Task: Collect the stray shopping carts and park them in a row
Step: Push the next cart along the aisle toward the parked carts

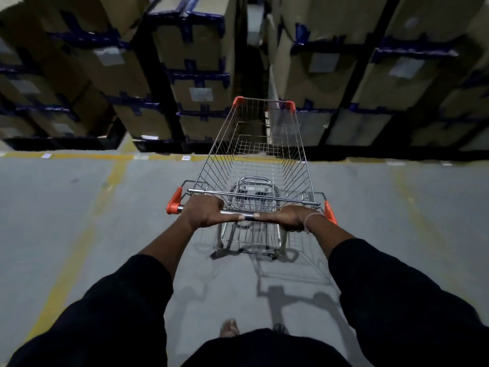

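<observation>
A wire shopping cart [255, 160] with orange corner caps stands on the grey floor straight ahead of me, its basket empty. My left hand [205, 211] grips the left part of the metal handle bar, fingers curled over it. On the right part of the same bar my right hand [287, 217] grips too, a thin band on its wrist. The thumbs nearly meet at the bar's middle. The cart's front end points at the shelving. No other cart is in view.
Dark racks [164, 83] stacked with taped cardboard boxes [195, 46] run across the far side, with a narrow gap [254, 62] between them ahead of the cart. Yellow floor lines [79, 242] mark the concrete floor [53, 197]. My foot [229, 328] shows below.
</observation>
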### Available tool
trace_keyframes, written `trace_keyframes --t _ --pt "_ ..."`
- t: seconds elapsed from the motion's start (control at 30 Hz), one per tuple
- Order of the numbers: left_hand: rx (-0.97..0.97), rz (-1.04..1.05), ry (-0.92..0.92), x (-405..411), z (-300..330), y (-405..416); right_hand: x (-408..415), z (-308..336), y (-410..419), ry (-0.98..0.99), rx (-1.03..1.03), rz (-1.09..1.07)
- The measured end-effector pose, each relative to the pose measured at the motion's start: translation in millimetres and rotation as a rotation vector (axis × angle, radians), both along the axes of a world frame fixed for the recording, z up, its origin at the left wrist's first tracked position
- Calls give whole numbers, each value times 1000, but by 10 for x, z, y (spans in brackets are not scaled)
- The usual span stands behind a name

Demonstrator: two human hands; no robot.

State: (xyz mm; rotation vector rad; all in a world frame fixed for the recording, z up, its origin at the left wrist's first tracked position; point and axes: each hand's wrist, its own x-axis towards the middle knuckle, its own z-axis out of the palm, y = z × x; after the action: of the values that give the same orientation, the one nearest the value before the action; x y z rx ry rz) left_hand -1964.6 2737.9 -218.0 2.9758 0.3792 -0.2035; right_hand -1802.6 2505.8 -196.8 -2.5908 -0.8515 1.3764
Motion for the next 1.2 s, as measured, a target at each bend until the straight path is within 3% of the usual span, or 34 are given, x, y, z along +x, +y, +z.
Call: trace_keyframes --t 0.27,0.63,1.0,1.2 --pt "-19 -214 34 781 -47 -287 191 -12 -614 -49 50 -235" --pt "4 -504 40 1858 -84 -986 343 -48 -1522 -350 64 -412" --pt "-46 -710 52 2926 -77 -2097 755 -174 -2588 -614 -6 -516" --pt "-48 -806 61 3530 -65 -2863 1111 -250 -3284 -691 -23 -688"
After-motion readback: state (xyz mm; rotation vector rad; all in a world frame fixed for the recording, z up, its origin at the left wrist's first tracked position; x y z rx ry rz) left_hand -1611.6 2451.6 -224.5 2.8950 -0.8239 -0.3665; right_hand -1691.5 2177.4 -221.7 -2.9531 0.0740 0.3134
